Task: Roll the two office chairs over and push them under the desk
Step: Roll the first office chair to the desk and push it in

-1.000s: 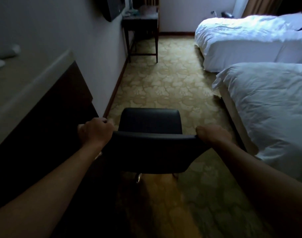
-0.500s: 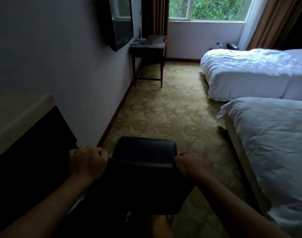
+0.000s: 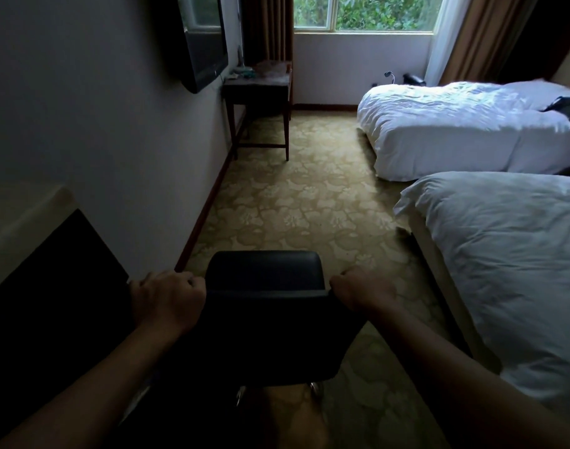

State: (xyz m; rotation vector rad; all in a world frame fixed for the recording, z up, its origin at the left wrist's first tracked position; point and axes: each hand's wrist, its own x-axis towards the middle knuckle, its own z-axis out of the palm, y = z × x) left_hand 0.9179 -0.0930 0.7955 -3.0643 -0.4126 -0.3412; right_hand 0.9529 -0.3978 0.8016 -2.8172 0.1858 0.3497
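Both hands are on the one chair I can see: a black, leather-look padded office chair (image 3: 264, 306) directly in front of me on the carpet, its backrest toward me and its seat pointing down the room. My left hand (image 3: 168, 301) has its fingers curled over the left end of the backrest's top edge, gripping it. My right hand (image 3: 361, 291) does the same at the right end, knuckles up, fingers wrapped over the edge. Two shiny metal parts of the chair's base (image 3: 314, 388) show just below the backrest; I cannot make out the castors themselves.

The chair stands in the aisle between a dark cabinet with a pale stone-like top (image 3: 24, 209) just beside it on my left and the near white-quilted bed (image 3: 504, 254) on my right. The floor is a beige carpet with a leaf pattern (image 3: 293, 205). Farther on, against the left wall, is a dark wooden desk on slim legs (image 3: 261, 89), well apart from the chair, with a black flat television (image 3: 205, 43) mounted on the wall before it. A second white bed (image 3: 465, 128) lies beyond the first, under a window (image 3: 364, 12) flanked by brown curtains (image 3: 267, 27).
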